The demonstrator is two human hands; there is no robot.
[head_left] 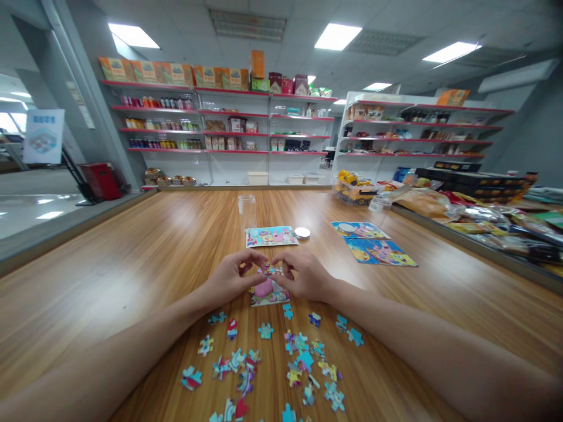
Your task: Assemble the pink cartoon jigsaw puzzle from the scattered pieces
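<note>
My left hand [237, 273] and my right hand [308, 275] meet over a partly joined jigsaw puzzle [264, 291], pink with many colours. Thumb and index finger of each hand are curled close together around a small puzzle piece [266, 268], largely covered by the fingertips. Nearer to me, loose pieces lie scattered, among them a light blue one [265, 331], a red and white one [232, 329] and a blue one [314, 319]. Just beyond my hands is a cartoon picture sheet [272, 236].
A clear plastic jar [247, 212] stands behind the sheet, with a round lid [302, 233] at its right. Further right lie blue cartoon sheets [382, 252], one under another lid [346, 228]. A bin of yellow toys [354, 189] and packaged goods [484, 220] flank the table; shelves stand beyond.
</note>
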